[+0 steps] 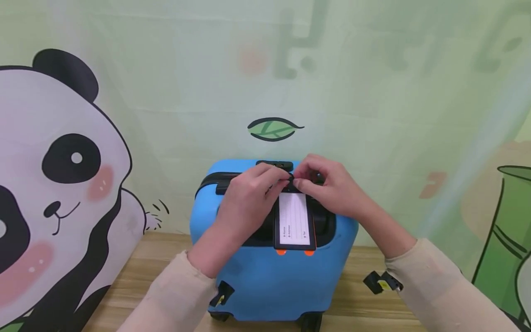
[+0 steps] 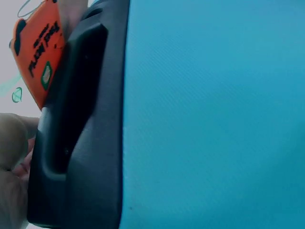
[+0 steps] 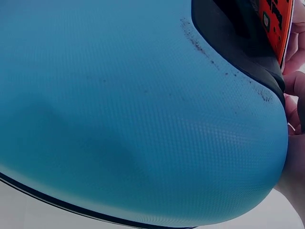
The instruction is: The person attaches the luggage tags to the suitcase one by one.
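A blue suitcase (image 1: 282, 281) stands upright on the wooden surface, its top handle area black. Against the handle lies a luggage tag (image 1: 294, 219), its white card with printed lines facing up in the head view. The tag's orange back (image 2: 38, 52) with black lettering shows in the left wrist view. My left hand (image 1: 249, 198) pinches the tag's black strap (image 1: 291, 177) between thumb and fingertips at the top end. Just opposite, my right hand (image 1: 332, 186) pinches the strap too, thumb and index finger close together. Fingertips partly hide the strap's ends.
The wooden tabletop (image 1: 361, 295) runs beneath the suitcase. Behind it hangs a pale green backdrop (image 1: 186, 92) with a printed panda (image 1: 83, 120) on the left. A black latch (image 1: 275, 164) sits on the suitcase top beyond my hands. Small black wheels (image 1: 311, 321) show at its base.
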`<state>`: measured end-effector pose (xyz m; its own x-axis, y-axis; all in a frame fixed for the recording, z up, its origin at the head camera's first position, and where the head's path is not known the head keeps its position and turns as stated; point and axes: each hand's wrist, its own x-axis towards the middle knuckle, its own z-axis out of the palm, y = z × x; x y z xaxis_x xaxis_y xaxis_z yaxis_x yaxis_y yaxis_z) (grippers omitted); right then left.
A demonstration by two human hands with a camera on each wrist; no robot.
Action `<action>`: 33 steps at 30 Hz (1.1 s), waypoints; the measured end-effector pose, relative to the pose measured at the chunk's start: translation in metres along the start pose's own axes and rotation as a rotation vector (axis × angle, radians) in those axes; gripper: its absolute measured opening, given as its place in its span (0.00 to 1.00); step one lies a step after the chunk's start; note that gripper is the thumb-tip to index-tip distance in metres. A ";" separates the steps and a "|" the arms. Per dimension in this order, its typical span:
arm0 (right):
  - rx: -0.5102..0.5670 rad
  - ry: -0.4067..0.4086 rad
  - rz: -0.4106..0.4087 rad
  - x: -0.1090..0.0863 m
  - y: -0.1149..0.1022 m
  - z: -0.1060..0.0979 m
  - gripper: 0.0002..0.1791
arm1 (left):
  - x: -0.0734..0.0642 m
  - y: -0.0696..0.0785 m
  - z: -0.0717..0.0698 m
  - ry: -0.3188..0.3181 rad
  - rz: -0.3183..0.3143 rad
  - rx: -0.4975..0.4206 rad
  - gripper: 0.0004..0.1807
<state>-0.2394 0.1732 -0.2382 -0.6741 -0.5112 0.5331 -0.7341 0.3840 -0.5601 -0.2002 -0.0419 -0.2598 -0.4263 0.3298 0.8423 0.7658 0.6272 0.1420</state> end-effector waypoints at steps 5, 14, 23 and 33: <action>0.006 -0.005 -0.014 0.000 0.000 0.000 0.03 | -0.002 -0.001 0.002 0.021 0.075 0.069 0.09; 0.004 0.007 -0.051 0.000 0.002 0.000 0.04 | -0.002 0.002 0.006 0.002 0.045 0.050 0.07; 0.002 0.006 -0.055 0.000 0.004 0.002 0.04 | 0.005 -0.001 -0.004 -0.034 -0.255 -0.176 0.12; 0.010 0.000 -0.061 0.000 0.004 0.000 0.04 | 0.012 0.002 -0.007 -0.081 -0.359 -0.250 0.08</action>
<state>-0.2422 0.1746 -0.2406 -0.6282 -0.5333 0.5665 -0.7730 0.3446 -0.5327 -0.2010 -0.0415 -0.2456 -0.7153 0.1823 0.6746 0.6509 0.5250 0.5483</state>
